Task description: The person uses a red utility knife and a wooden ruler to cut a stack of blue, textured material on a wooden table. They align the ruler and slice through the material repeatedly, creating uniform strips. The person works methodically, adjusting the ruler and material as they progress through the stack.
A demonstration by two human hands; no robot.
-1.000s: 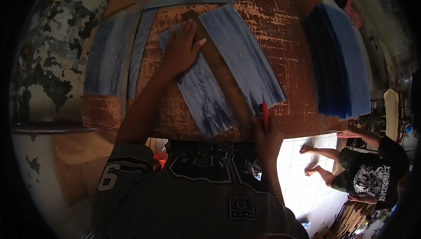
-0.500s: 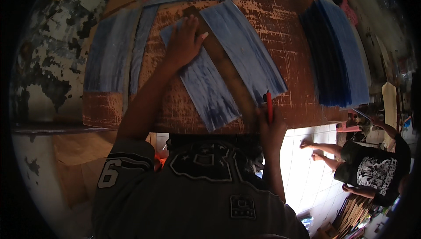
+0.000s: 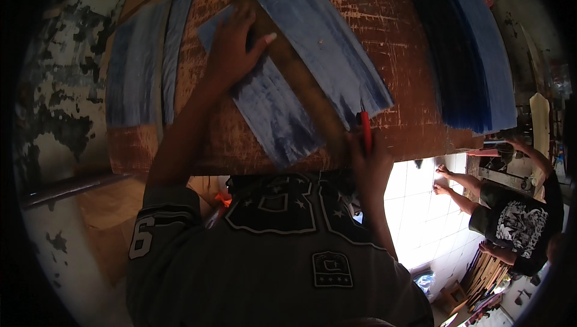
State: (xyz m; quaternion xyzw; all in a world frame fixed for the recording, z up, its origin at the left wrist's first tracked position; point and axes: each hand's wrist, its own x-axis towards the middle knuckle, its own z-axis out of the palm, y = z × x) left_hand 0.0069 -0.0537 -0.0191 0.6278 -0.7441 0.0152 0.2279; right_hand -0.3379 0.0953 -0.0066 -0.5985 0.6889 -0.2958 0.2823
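Note:
A streaked blue sheet (image 3: 327, 39) lies slanted on the worn brown table. Across it runs a long flat brown strip (image 3: 300, 84), with blue showing on both sides. My left hand (image 3: 234, 48) presses on the strip's far part, fingers stretched and thumb spread over it. Near the table's front edge, my right hand (image 3: 371, 153) is closed round a red-handled utility knife (image 3: 366, 129). Its thin tip points away from me, over the near end of the sheet just right of the strip. Whether the blade touches the sheet I cannot tell.
A thick stack of blue sheets (image 3: 478, 57) stands at the table's right. More blue sheets (image 3: 135, 69) lie at the left with a narrow strip (image 3: 170, 57) beside them. Beyond the table on the right, another person (image 3: 517, 219) is near a pile of wooden slats (image 3: 481, 285).
The whole view has shifted a little, so the table and sheets sit higher in the picture. My left hand stays on the strip; my right hand still holds the knife near the sheet's near end.

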